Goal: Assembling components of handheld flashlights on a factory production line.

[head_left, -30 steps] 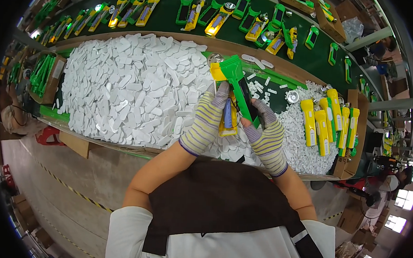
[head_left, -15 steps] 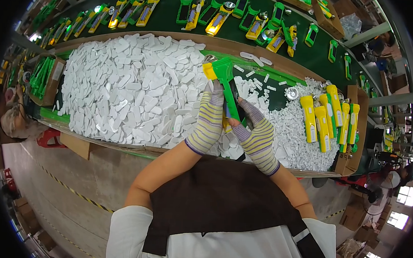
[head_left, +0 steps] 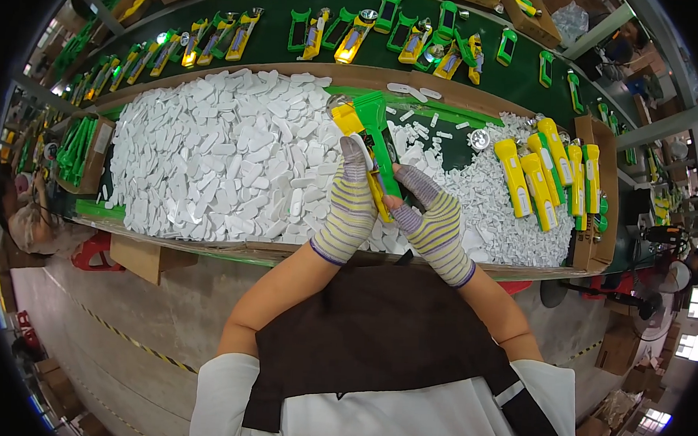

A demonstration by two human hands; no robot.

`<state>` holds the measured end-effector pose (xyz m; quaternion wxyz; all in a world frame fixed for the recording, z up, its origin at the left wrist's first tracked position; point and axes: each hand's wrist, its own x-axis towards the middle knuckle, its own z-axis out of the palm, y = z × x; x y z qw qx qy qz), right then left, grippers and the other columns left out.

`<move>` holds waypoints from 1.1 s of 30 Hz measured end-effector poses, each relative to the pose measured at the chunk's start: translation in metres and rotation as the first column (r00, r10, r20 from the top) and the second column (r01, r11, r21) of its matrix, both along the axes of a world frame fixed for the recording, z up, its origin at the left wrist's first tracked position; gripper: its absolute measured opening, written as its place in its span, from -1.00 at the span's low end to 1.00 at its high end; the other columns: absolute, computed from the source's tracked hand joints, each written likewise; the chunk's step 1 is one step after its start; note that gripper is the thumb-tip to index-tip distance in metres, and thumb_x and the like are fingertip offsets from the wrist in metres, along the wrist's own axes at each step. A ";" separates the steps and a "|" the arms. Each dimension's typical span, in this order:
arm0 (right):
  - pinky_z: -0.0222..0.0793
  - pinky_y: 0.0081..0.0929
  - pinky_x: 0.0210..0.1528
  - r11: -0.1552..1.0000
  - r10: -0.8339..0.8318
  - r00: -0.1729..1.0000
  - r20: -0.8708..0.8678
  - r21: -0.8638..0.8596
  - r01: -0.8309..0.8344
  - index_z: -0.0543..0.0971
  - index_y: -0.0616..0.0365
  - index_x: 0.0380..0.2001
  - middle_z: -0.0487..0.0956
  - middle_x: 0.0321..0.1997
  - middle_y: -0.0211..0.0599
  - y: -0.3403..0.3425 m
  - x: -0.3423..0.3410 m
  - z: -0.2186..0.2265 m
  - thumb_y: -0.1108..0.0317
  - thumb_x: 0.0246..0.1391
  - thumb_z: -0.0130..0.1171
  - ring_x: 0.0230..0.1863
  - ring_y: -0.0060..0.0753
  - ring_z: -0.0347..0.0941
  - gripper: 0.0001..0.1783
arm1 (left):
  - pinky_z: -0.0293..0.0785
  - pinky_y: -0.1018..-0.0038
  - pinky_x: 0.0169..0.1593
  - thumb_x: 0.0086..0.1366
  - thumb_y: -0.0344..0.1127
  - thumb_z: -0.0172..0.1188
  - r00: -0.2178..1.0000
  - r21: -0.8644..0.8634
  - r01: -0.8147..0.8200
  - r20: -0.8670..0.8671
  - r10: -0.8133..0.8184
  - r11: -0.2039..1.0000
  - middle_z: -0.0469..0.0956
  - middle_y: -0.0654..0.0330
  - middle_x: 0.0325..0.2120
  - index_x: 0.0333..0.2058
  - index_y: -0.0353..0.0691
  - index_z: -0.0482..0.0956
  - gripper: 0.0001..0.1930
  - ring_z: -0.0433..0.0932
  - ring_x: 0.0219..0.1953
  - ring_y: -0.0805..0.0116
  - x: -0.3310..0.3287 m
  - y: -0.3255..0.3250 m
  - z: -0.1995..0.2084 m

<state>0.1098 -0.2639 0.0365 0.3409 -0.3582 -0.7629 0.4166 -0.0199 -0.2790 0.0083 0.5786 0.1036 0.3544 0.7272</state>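
Note:
Both of my hands, in striped fingerless gloves, hold one flashlight above the heap of white pieces. Its green shell half [head_left: 373, 113] faces right and its yellow half [head_left: 344, 121] shows on the left, with a gap between them along the body. My left hand [head_left: 349, 206] is closed round the yellow side, thumb near the head end. Beside that thumb a white oval part shows against the flashlight. My right hand [head_left: 437, 226] pinches the green half near its lower end. The inside of the flashlight is mostly hidden.
A large heap of white oval pieces [head_left: 218, 156] fills the tray's left; smaller white parts [head_left: 513, 242] lie right. Yellow flashlights [head_left: 536, 180] rest on them by a cardboard side [head_left: 596, 243]. Open flashlights [head_left: 354, 37] line the green belt [head_left: 279, 52] behind. Another person [head_left: 37, 213] sits far left.
The flashlight has turned slightly in my hands, and more of its yellow lower edge and the gap between the halves shows. My whole view has shifted a little.

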 end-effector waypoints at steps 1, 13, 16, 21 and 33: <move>0.35 -0.45 -0.05 1.000 -0.010 1.000 0.012 0.029 0.009 0.52 0.21 -0.07 0.53 -0.11 -0.02 -0.002 0.000 0.000 0.18 -0.03 0.22 -0.09 -0.11 0.48 -0.54 | 0.49 0.50 -0.32 0.09 0.46 -0.14 0.999 -0.004 0.030 -0.020 -0.030 1.000 0.46 0.22 -0.38 -0.13 -0.14 0.37 -0.27 0.47 -0.38 0.44 0.000 -0.003 0.003; 0.37 -0.42 -0.08 0.969 0.122 0.963 0.241 0.180 -0.168 0.55 0.13 -0.15 0.49 -0.07 -0.06 0.010 0.010 0.007 0.19 0.01 0.16 -0.09 -0.06 0.45 -0.65 | 0.52 0.53 -0.21 0.13 -0.16 0.25 0.935 0.138 0.202 -0.322 -0.149 0.970 0.44 0.20 -0.21 0.05 -0.13 0.20 -0.43 0.49 -0.21 0.39 -0.010 -0.011 -0.001; 0.34 -0.24 -0.10 0.863 -0.046 0.998 -0.042 0.502 0.061 0.60 0.03 -0.29 0.50 -0.14 -0.15 0.060 0.018 0.048 0.09 0.14 0.00 -0.13 -0.12 0.40 -0.69 | 0.53 0.44 -0.26 0.08 -0.27 0.29 0.903 0.017 0.341 -0.283 -0.323 0.940 0.44 0.20 -0.24 -0.01 -0.20 0.26 -0.47 0.51 -0.26 0.36 -0.008 -0.010 0.016; 0.37 -0.42 -0.31 0.949 0.313 0.948 0.063 0.023 -0.315 0.50 0.23 -0.63 0.53 -0.50 -0.23 0.101 0.012 0.054 -0.35 0.07 -0.19 -0.41 -0.34 0.48 -0.24 | 0.45 0.46 -0.23 0.06 -0.40 0.18 0.658 0.030 0.648 -0.524 -0.540 0.761 0.34 0.22 -0.28 0.20 -0.24 -0.06 -0.23 0.41 -0.31 0.41 0.020 -0.003 0.032; 0.40 -0.28 -0.27 0.877 0.372 0.429 0.823 -0.160 -0.454 0.57 0.06 -0.35 0.59 -0.40 -0.19 0.216 0.023 -0.069 0.37 -0.11 0.22 -0.32 -0.10 0.50 -0.82 | 0.44 0.36 -0.09 0.00 -0.04 0.36 0.779 0.228 0.537 0.237 -0.581 0.812 0.47 0.22 -0.27 -0.05 -0.20 0.35 -0.40 0.49 -0.22 0.29 -0.032 0.044 -0.010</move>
